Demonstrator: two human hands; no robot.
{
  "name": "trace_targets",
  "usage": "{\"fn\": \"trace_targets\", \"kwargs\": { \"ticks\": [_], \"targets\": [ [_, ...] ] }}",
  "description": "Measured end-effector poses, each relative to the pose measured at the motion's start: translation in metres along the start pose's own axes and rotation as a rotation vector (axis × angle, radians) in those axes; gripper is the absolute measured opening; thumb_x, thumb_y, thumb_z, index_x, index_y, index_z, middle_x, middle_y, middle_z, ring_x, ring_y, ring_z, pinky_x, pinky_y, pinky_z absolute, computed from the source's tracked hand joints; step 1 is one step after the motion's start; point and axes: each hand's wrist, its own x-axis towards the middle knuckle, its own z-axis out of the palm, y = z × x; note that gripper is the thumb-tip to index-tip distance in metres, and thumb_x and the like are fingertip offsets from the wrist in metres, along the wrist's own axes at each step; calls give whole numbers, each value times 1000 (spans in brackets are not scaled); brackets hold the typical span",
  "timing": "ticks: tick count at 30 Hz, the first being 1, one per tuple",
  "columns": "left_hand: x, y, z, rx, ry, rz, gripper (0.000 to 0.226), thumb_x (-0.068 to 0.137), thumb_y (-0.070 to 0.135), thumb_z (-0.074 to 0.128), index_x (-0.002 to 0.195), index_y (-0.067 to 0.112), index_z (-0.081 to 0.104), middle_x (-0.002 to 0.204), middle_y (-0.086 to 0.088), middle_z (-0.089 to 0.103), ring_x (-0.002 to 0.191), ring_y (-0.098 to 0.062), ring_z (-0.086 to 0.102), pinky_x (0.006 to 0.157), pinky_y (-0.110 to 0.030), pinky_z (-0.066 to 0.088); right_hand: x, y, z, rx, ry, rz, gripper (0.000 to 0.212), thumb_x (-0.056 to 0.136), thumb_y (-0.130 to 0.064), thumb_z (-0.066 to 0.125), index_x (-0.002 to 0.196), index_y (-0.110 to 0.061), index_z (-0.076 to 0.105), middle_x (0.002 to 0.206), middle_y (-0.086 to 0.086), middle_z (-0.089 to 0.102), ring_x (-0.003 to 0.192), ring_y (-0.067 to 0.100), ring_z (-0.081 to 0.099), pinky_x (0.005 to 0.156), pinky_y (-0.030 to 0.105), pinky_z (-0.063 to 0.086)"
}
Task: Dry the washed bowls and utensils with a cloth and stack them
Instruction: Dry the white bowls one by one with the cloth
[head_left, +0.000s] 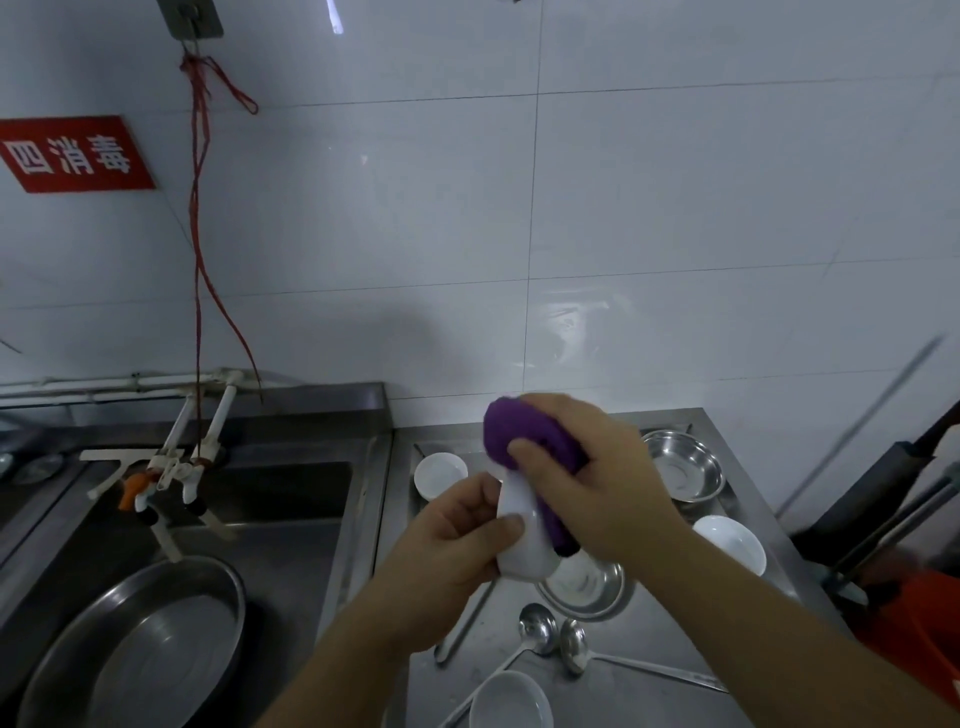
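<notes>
My left hand (457, 545) grips a white bowl (522, 545) held on edge above the steel counter (613, 691). My right hand (587, 467) presses a purple cloth (524, 431) against the bowl's inner side. On the counter lie more white bowls, at the back left (440, 473), at the right (732, 543) and at the front (511, 701). A steel bowl (680, 470) stands at the back right, another steel bowl (587, 584) sits under my hands. Two steel ladles (537, 629) (574, 647) lie in front.
A sink (291, 519) to the left holds a large round steel pan (150, 644) below white taps (171, 467). A red cord (198, 260) hangs from the tiled wall. Dark and orange equipment (904, 597) stands past the counter's right edge.
</notes>
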Motion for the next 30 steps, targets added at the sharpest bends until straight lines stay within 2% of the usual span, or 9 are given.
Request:
{"fn": "trace_targets", "kwargs": {
  "ticks": [6, 9, 11, 14, 18, 21, 25, 28, 30],
  "targets": [
    [-5, 8, 5, 72, 1, 40, 36, 88, 40, 82, 113, 16, 71, 117, -18, 70, 106, -35, 68, 95, -51, 58, 17, 16, -2, 656, 173, 546, 15, 96, -36, 67, 99, -29, 79, 103, 2, 78, 96, 17, 73, 95, 44, 60],
    [-5, 10, 10, 23, 6, 44, 37, 87, 40, 83, 113, 16, 70, 119, -16, 70, 108, -33, 68, 93, -46, 58, 10, 22, -1, 911, 223, 879, 29, 101, -37, 65, 108, -13, 79, 120, 24, 74, 100, 30, 72, 106, 54, 55],
    [-5, 8, 11, -1, 16, 49, 35, 88, 39, 83, 113, 17, 71, 122, -15, 70, 112, -33, 68, 95, -46, 57, 3, 25, -1, 1012, 224, 1004, 39, 99, -44, 65, 102, -9, 83, 111, 24, 75, 100, 32, 71, 112, 56, 49],
    [-4, 8, 13, -36, 37, 65, 23, 90, 30, 74, 112, 22, 73, 125, -11, 70, 117, -33, 67, 95, -41, 58, -4, 28, 3, 1097, 214, 1086, 47, 97, -50, 63, 109, -8, 82, 111, 18, 75, 104, 33, 69, 112, 55, 49],
    [0, 11, 19, -57, 87, 99, 24, 87, 30, 72, 110, 25, 75, 128, -12, 70, 124, -35, 66, 96, -38, 59, -16, 27, 14, 1198, 229, 1124, 53, 99, -56, 50, 114, -14, 79, 109, 17, 72, 92, 37, 68, 81, 48, 52],
    [3, 13, 25, -8, 81, 115, 22, 86, 31, 73, 108, 26, 74, 124, -9, 71, 122, -32, 67, 97, -38, 59, -22, 27, 20, 1325, 275, 1165, 53, 95, -57, 55, 100, -15, 86, 100, 15, 78, 80, 34, 77, 70, 44, 61],
    [2, 24, 27, 125, 110, 126, 36, 79, 31, 74, 116, 29, 75, 118, -8, 74, 112, -32, 70, 97, -55, 56, -12, 21, 11, 1276, 232, 1115, 33, 81, -46, 69, 94, -17, 79, 91, 9, 72, 79, 29, 71, 72, 39, 59],
    [2, 41, 23, 151, 94, 83, 54, 75, 24, 76, 129, 26, 71, 123, -10, 75, 113, -33, 73, 87, -45, 64, -2, 19, -1, 1189, 184, 1088, 31, 91, -42, 67, 108, -17, 73, 101, 11, 69, 93, 30, 65, 83, 43, 55],
    [2, 51, 24, 21, 114, 3, 53, 80, 23, 81, 131, 14, 68, 122, -16, 76, 109, -36, 75, 78, -42, 65, 3, 20, -8, 1126, 148, 1058, 26, 92, -40, 69, 104, -17, 75, 104, 13, 65, 96, 32, 57, 91, 47, 47]
  ]
}}
